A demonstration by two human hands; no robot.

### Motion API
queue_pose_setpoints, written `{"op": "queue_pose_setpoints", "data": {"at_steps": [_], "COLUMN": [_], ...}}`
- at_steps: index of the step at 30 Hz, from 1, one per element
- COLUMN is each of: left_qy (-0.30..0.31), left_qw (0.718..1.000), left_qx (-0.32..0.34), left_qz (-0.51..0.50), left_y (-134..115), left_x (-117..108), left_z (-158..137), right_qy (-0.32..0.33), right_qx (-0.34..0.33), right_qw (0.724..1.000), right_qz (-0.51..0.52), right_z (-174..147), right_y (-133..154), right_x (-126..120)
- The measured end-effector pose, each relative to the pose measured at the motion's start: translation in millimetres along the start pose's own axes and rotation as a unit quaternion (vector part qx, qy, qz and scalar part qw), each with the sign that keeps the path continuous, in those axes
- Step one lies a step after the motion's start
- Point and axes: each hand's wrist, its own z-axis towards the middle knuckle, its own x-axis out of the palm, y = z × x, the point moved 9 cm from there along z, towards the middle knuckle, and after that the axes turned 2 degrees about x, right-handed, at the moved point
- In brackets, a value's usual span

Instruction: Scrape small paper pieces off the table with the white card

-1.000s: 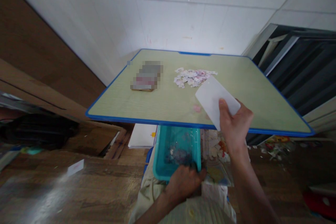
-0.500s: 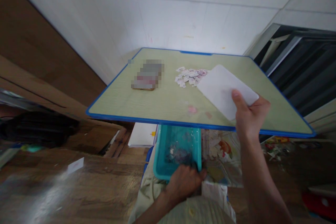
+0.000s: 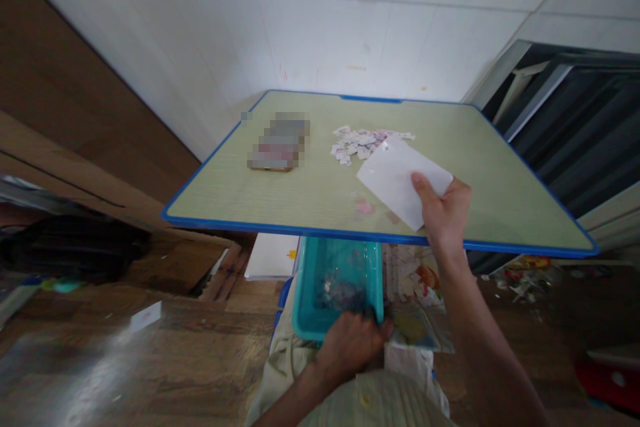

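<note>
White wall (image 3: 320, 40) rises behind my table (image 3: 240, 193), whose pale green top has a blue rim. Brown boards (image 3: 75, 80) slant along the left, and dark panels (image 3: 575, 120) lean at the right.

From my head view, a phone (image 3: 280, 143), mostly pixelated, lies on the left part of the top. Right of it, toward the far side, sits a loose pile of paper scraps (image 3: 357, 145), whitish with some pink. My right hand (image 3: 447, 213) grips a white card (image 3: 395, 177), thumb on the upper face. I hold it tilted over the near right part of the table, its far end overlapping the pile's near right side; I can't tell whether the two touch. Left of the card's near corner are small blurred pinkish bits (image 3: 365, 206).

Below the near edge, a teal tub (image 3: 303, 293) rests at my lap, dark and pale bits (image 3: 343, 293) inside. My left hand (image 3: 353, 343) is at its near right corner, fingers curled; I can't tell whether they grip the rim.

Left of the tub is a white pad (image 3: 270, 257). On the wooden floor (image 3: 200, 367), farther left, lies a pale slip (image 3: 146, 317), and beyond it a black bag (image 3: 75, 247).
</note>
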Motion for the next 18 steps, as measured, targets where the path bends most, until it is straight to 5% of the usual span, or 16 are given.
{"op": "queue_pose_setpoints", "data": {"at_steps": [10,18], "left_qy": [0.013,0.009], "left_qw": [1.0,1.0], "left_qx": [0.005,0.006], "left_qz": [0.003,-0.001], "left_y": [-1,0], "left_x": [2,3], "left_z": [0,1], "right_qy": [0.083,0.227], "right_qx": [0.016,0.065], "right_qw": [0.994,0.964], "right_qz": [0.066,0.121], "right_z": [9,22], "right_y": [-1,-3], "right_x": [36,62]}}
